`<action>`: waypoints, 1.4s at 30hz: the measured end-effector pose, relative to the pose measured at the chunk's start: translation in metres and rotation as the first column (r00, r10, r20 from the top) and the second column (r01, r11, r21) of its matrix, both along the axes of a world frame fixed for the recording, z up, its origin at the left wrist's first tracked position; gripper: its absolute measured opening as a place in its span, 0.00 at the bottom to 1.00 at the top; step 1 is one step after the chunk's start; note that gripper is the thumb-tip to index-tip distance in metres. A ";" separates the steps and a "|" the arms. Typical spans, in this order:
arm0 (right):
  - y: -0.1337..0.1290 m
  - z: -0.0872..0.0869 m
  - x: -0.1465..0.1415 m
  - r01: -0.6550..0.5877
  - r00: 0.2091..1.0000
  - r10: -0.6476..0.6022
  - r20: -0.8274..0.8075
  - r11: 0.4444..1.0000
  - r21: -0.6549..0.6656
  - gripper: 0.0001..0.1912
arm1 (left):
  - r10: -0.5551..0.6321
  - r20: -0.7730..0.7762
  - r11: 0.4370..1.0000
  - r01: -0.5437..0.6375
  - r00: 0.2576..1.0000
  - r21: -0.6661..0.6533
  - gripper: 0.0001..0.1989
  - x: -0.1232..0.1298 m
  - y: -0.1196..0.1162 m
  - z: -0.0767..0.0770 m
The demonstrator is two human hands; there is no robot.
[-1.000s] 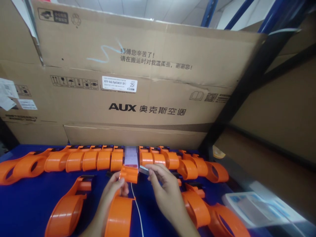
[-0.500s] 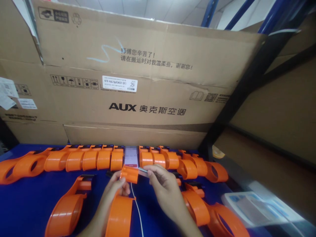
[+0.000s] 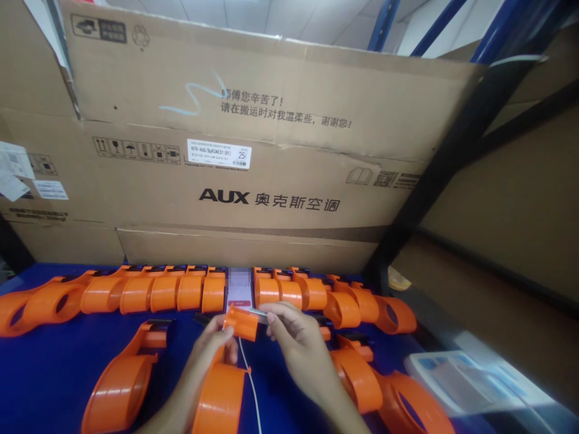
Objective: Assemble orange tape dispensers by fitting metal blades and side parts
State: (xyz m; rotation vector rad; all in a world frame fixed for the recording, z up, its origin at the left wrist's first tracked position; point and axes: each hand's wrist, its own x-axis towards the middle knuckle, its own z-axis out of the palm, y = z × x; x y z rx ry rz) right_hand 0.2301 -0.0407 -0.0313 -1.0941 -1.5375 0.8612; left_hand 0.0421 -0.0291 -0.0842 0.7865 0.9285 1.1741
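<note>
My left hand (image 3: 211, 342) is closed around the upper part of an orange plastic tape dispenser (image 3: 221, 395), whose round hub hangs below the fingers. Its head end is turned to the right. With thumb and fingers pinched, my right hand (image 3: 296, 334) holds a thin, flat metallic strip (image 3: 259, 314). The strip's left end lies at the upper right edge of the dispenser's head; whether it is inside or merely touching, I cannot tell. Behind both hands stands a phone (image 3: 239, 292) with a lit screen. A white cable (image 3: 252, 380) runs down from there past the dispenser.
Several orange dispensers with black ends, such as one at left (image 3: 120, 392), line the back and sides of the blue surface (image 3: 40, 374). A large cardboard box (image 3: 271, 157) walls off the rear. At right lie a clear-topped white box (image 3: 470, 383) and a dark rack post (image 3: 434, 175).
The dispenser's head has tilted and shifted slightly right and down in my left hand. My right hand and the strip have moved only a little.
</note>
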 end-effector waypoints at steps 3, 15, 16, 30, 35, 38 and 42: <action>-0.001 -0.003 -0.004 0.051 0.997 -0.052 -0.061 0.999 -0.019 0.17 | 0.088 0.037 0.996 -0.088 0.995 0.005 0.22 0.001 -0.006 0.000; -0.006 0.007 -0.004 0.047 0.980 -0.072 0.187 0.990 0.137 0.14 | 0.190 -0.008 0.977 -0.188 0.982 0.101 0.13 0.006 -0.028 0.022; -0.007 0.007 -0.004 0.043 0.975 -0.072 0.211 0.989 0.141 0.14 | 0.181 -0.047 0.975 -0.173 0.982 0.139 0.13 0.005 -0.028 0.022; -0.018 0.008 -0.016 -0.072 0.954 0.026 0.300 0.987 0.144 0.14 | 0.115 -0.210 0.984 -0.082 0.971 0.157 0.14 0.004 -0.029 0.016; -0.017 0.008 -0.016 -0.072 0.949 0.020 0.315 0.985 0.157 0.14 | 0.139 -0.172 0.984 -0.116 0.975 0.138 0.14 0.006 -0.029 0.016; -0.014 0.006 -0.016 -0.084 0.961 0.041 0.274 0.985 0.148 0.15 | 0.174 -0.058 0.980 -0.167 0.983 0.109 0.13 0.006 -0.028 0.017; -0.011 0.001 -0.017 -0.055 0.957 0.009 0.288 0.987 0.151 0.16 | 0.172 0.018 0.979 -0.173 0.985 0.104 0.18 -0.001 -0.023 0.017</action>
